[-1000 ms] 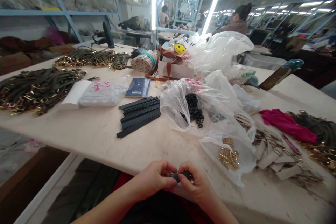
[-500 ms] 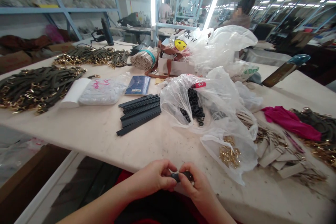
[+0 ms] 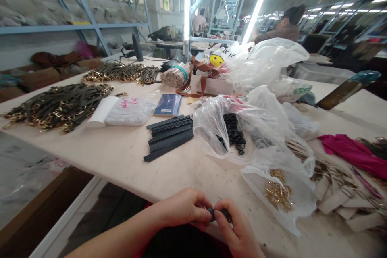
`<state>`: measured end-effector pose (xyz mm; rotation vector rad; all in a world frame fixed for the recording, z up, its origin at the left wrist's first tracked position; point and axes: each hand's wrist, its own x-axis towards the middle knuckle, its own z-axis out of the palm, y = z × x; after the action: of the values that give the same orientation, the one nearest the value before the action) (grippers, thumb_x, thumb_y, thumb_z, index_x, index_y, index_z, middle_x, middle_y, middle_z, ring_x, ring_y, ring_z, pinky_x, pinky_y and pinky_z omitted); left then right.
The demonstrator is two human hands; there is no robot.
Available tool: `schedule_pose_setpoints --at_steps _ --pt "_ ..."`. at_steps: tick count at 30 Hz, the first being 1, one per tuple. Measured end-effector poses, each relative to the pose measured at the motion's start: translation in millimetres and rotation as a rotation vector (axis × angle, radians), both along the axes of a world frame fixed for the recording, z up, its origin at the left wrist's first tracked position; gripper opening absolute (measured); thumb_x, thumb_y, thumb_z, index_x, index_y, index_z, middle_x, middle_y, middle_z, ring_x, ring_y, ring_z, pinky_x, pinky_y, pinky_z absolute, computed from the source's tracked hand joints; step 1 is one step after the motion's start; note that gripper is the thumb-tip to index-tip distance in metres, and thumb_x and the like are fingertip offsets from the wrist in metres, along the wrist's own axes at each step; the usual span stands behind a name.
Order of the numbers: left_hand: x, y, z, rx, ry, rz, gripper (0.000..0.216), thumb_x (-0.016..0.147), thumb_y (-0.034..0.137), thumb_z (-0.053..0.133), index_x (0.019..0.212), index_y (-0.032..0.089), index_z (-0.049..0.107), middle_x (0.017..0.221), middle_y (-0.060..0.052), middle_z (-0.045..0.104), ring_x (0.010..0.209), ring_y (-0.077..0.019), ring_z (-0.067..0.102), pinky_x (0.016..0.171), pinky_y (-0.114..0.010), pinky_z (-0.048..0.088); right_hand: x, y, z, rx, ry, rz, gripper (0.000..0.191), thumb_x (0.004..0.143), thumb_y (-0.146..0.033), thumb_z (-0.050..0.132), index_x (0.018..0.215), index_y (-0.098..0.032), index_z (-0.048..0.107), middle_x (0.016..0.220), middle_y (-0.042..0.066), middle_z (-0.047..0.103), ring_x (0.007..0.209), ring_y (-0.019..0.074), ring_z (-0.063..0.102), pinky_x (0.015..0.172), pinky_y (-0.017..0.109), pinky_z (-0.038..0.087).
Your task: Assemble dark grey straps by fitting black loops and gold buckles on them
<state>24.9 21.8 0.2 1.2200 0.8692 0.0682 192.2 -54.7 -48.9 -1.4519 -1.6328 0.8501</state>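
Strip (image 3: 226, 213), small and dark, is held between the two hands, at the near edge of the pale table (image 3: 121, 149). The left hand (image 3: 189, 209) pinches its one end with thumb and fingers; the right hand (image 3: 234, 225) is closed on the other end, so the fingers cover part of it. Farther in, dark flat strips (image 3: 171, 137) lie together in a pile. To the right of them, one clear bag contains black rings (image 3: 232, 131), and nearer are golden metal pieces (image 3: 279, 196) on plastic. Beyond the pile lies a blue booklet (image 3: 168, 105).
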Motion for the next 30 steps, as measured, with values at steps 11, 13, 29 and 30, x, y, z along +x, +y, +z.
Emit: schedule_pose_setpoints --at_steps 11,13,29,30 --pt "-2 -6 -4.4 0.426 0.173 -0.131 0.026 0.076 0.03 0.046 0.072 0.017 0.068 0.061 0.0 0.065 0.057 -0.0133 0.058 0.053 -0.019 0.038 -6 -3 -20.6 0.072 -0.057 -0.039 0.017 0.085 -0.034 0.044 0.084 -0.022 0.056 0.069 0.003 0.063 0.062 0.0179 0.059 0.057 0.027 0.047" --pt "1 -4 -5.5 0.449 0.158 -0.173 0.026 0.077 0.03 0.046 0.074 0.017 0.068 0.061 0.0 0.066 0.056 -0.0128 0.058 0.051 -0.018 0.037 -5 -1 -20.8 0.059 -0.058 -0.03 0.017 0.085 -0.034 0.044 0.085 -0.022 0.056 0.07 0.003 0.063 0.062 0.0173 0.059 0.058 0.026 0.047" --pt "-45 113 -24.0 1.286 0.986 0.032 0.023 0.08 0.004 0.035 0.09 0.009 0.056 0.092 -0.014 0.054 0.082 -0.0246 0.057 0.069 -0.035 0.043 17 61 -22.8 0.148 -0.371 -0.175 0.015 0.086 -0.029 0.044 0.081 -0.019 0.055 0.082 0.007 0.059 0.08 0.022 0.054 0.072 0.037 0.043" --pt "-46 112 -24.7 1.299 0.992 0.021 0.023 0.08 0.004 0.035 0.089 0.009 0.056 0.092 -0.014 0.054 0.081 -0.0241 0.057 0.068 -0.034 0.043 17 61 -22.8 0.153 -0.363 -0.187 0.015 0.085 -0.029 0.045 0.081 -0.019 0.055 0.083 0.007 0.059 0.079 0.0219 0.054 0.072 0.037 0.044"
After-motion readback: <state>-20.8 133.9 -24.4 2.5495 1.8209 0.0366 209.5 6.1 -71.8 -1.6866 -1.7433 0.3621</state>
